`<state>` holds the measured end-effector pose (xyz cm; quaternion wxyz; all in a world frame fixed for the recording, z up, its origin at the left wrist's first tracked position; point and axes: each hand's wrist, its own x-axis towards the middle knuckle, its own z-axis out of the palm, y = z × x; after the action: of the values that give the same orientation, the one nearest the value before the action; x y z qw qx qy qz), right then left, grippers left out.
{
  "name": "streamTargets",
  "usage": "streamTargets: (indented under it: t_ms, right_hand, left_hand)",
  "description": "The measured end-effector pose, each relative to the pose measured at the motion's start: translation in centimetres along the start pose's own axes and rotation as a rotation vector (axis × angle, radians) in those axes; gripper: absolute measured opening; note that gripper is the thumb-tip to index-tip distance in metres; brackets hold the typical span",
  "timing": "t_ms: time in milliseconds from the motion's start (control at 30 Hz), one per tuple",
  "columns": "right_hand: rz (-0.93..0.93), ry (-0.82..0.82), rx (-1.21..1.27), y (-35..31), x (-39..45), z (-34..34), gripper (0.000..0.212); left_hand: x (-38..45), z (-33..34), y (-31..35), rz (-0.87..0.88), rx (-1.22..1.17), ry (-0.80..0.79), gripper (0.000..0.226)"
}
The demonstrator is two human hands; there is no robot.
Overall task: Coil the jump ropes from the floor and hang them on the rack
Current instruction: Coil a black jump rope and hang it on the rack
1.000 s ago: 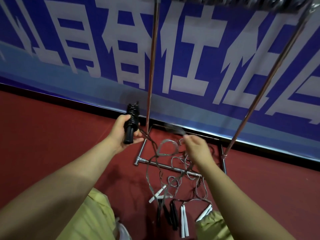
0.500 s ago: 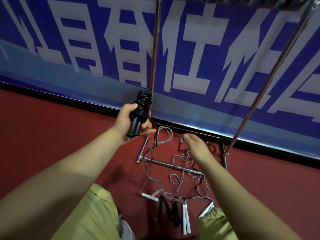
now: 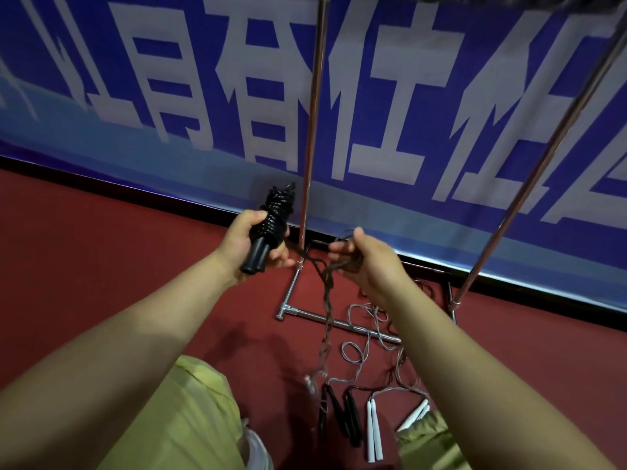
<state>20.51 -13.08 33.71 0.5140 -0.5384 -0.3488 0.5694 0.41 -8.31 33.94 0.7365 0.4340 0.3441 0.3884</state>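
Observation:
My left hand point(image 3: 249, 244) grips a black jump rope bundle point(image 3: 275, 212): two black handles side by side with cord coiled tightly round their upper part. A loose length of that cord point(image 3: 326, 310) runs from the bundle to my right hand point(image 3: 364, 262), which pinches it, and the twisted rest hangs down toward the floor. Several more jump ropes point(image 3: 369, 337) lie tangled on the red floor, with black handles point(image 3: 349, 415) and white handles point(image 3: 373, 425) near my knees. The metal rack point(image 3: 310, 137) stands just behind my hands.
The rack's base bar point(image 3: 339, 322) lies on the floor under the tangle, and its right upright point(image 3: 529, 184) slants up to the top right. A blue banner wall point(image 3: 169, 96) with white characters is close behind. My knees in yellow-green trousers point(image 3: 190, 412) are at the bottom.
My right hand rose from the tangle on the floor and now holds the loose cord up beside the bundle. The left hand with the bundle shifted slightly.

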Motion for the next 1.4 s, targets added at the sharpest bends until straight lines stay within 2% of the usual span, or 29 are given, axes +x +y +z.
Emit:
streamTargets:
  t_ms: [200, 433, 500, 567, 633, 700, 767, 867, 1000, 1133, 1233, 1333, 1400]
  right_hand:
    - [-0.132, 0.221, 0.394, -2.8, 0.8, -4.2, 0.040]
    - [-0.218, 0.535, 0.372, -2.1, 3.2, -9.3, 0.031]
    - [-0.175, 0.704, 0.298, -2.3, 3.5, -12.4, 0.028]
    - [-0.061, 0.865, 0.102, -2.0, 3.2, -16.3, 0.023]
    - [0.064, 0.915, -0.255, -1.3, 2.3, -19.7, 0.020]
    - [0.147, 0.818, -0.581, -0.4, 1.7, -21.0, 0.023]
    - [0.139, 0.687, -0.597, 0.8, 1.5, -20.2, 0.027]
    - [0.185, 0.477, -0.623, 3.3, 2.7, -17.9, 0.034]
    - [0.263, 0.248, -0.913, 4.5, 2.9, -13.5, 0.040]
    - [0.280, 0.189, -1.173, 4.4, 2.4, -10.2, 0.035]
    - [0.157, 0.152, -1.077, 4.6, 1.7, -8.3, 0.027]
    - [-0.035, 0.083, -0.868, 5.3, 0.8, -6.3, 0.030]
    - [-0.053, 0.079, -0.661, 6.2, 0.7, -5.5, 0.033]
  left_hand:
    - [-0.7, -3.8, -2.9, -0.095, 0.032, 0.222, 0.046]
    - [-0.9, -5.6, -4.8, -0.162, 0.164, 0.383, 0.043]
    - [-1.0, -6.4, -5.1, -0.175, 0.172, 0.444, 0.041]
    - [-1.2, -7.4, -5.0, -0.162, 0.140, 0.507, 0.039]
    - [-1.3, -8.1, -4.6, -0.142, 0.061, 0.537, 0.040]
    - [-1.2, -7.9, -4.0, -0.113, -0.039, 0.506, 0.042]
    - [-0.9, -6.4, -3.3, -0.083, -0.108, 0.423, 0.044]
    - [-0.2, -2.7, -3.3, -0.039, -0.069, 0.252, 0.046]
    - [0.1, 0.3, -3.4, 0.014, 0.003, 0.054, 0.044]
    - [-0.1, 0.5, -2.4, 0.054, -0.003, -0.023, 0.052]
    - [-0.2, 0.0, -2.9, 0.066, 0.026, -0.064, 0.082]
    - [-0.3, -0.4, -3.2, 0.032, -0.082, -0.068, 0.077]
    - [-0.3, -0.4, -3.0, 0.032, -0.135, -0.090, 0.066]
